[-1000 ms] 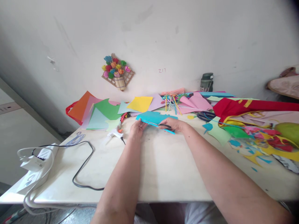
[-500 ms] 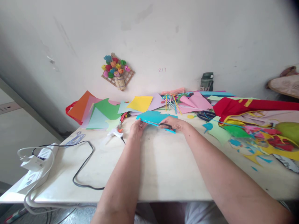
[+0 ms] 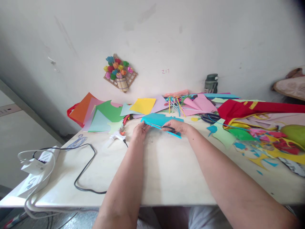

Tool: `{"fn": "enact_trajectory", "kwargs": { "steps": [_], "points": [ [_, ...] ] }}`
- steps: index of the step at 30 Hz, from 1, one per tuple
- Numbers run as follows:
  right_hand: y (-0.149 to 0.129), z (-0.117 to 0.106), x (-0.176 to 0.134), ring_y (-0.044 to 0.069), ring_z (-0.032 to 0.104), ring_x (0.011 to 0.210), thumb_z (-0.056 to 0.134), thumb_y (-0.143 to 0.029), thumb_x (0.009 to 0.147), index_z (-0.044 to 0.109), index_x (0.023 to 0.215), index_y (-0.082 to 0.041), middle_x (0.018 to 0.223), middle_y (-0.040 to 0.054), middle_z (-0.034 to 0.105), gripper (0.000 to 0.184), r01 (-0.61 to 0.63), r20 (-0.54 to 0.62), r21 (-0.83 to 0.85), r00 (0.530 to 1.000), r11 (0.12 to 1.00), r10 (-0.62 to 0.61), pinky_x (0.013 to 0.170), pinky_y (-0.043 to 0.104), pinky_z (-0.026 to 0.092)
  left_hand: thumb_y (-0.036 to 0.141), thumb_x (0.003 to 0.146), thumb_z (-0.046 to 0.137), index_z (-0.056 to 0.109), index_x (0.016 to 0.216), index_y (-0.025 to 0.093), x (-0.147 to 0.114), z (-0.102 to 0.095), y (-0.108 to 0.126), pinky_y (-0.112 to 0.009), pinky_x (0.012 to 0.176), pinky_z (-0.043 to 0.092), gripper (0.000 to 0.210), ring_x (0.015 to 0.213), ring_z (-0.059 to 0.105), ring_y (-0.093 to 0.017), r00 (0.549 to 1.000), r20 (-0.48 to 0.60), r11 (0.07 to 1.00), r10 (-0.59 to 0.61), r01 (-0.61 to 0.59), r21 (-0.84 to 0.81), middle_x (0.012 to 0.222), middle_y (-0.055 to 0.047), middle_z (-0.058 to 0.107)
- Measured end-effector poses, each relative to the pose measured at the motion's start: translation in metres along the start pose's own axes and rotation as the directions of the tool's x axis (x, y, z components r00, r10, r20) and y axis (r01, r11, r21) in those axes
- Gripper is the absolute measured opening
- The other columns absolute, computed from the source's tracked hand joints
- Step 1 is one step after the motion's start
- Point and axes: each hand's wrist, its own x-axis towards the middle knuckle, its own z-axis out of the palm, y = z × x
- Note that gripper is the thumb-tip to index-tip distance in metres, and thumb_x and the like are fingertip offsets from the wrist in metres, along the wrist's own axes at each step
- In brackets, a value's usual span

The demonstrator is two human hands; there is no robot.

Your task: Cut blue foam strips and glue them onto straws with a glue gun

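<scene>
A sheet of blue paper [image 3: 158,119] is held just above the table, with ragged cut-outs along its far edge. My left hand [image 3: 141,129] grips the sheet at its left end, fingers closed on it. In my right hand [image 3: 178,126] is a pair of scissors [image 3: 169,128] with dark handles, fingers wrapped round them. The blades point left and lie along the sheet's near side, where a narrow blue strip hangs toward the right. Close to my left hand lies a white glue gun [image 3: 117,136] with a black cord.
Coloured paper sheets [image 3: 109,110] and pipe-like sticks [image 3: 175,105] line the wall side. Paper scraps [image 3: 256,152], red cloth [image 3: 238,109] and dark-handled scissors [image 3: 209,118] lie to the right. A power strip [image 3: 47,159] with cables occupies the left. A bottle [image 3: 211,83] stands at the back.
The blue sheet has shifted slightly right, and its strip's right end sits a little lower. Both hands keep their holds almost in place.
</scene>
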Motion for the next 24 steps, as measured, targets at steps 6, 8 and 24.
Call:
{"fn": "enact_trajectory", "kwargs": {
  "steps": [6,8,24],
  "points": [
    [0.0007,0.0011,0.0009,0.003,0.022,0.036,0.061,-0.054,0.056,0.054,0.063,-0.014,0.043,-0.0080,0.033,0.041,0.003,-0.013,0.008,1.000,1.000,-0.002,0.036,0.019,0.015,0.007,0.074,0.049,0.057,0.070,0.013,-0.0028,0.0014,0.0007,-0.037,0.074,0.049,0.011,0.071,0.062,-0.018,1.000,0.005,1.000,0.012,-0.012,-0.001,0.072,-0.007,0.064],
    [0.0011,0.0009,0.0015,0.003,0.023,0.036,0.060,-0.054,0.057,0.054,0.063,-0.014,0.043,-0.0078,0.034,0.041,0.004,-0.020,0.001,1.000,1.000,-0.004,0.036,0.019,0.016,0.006,0.073,0.049,0.057,0.070,0.013,-0.0033,0.0014,0.0008,-0.037,0.074,0.049,0.011,0.071,0.062,-0.018,1.000,0.005,1.000,0.015,-0.015,-0.010,0.072,-0.007,0.064],
    [0.0034,-0.0011,0.0023,0.004,0.032,0.042,0.061,-0.050,0.057,0.062,0.070,-0.015,0.050,-0.0054,0.043,0.038,0.037,-0.025,-0.004,0.999,0.999,-0.037,0.041,0.019,0.024,0.005,0.073,0.048,0.056,0.073,0.012,-0.0041,0.0017,0.0013,-0.035,0.073,0.050,0.010,0.071,0.062,-0.018,1.000,-0.001,1.000,0.009,-0.009,-0.022,0.071,-0.007,0.064]
  ]
}}
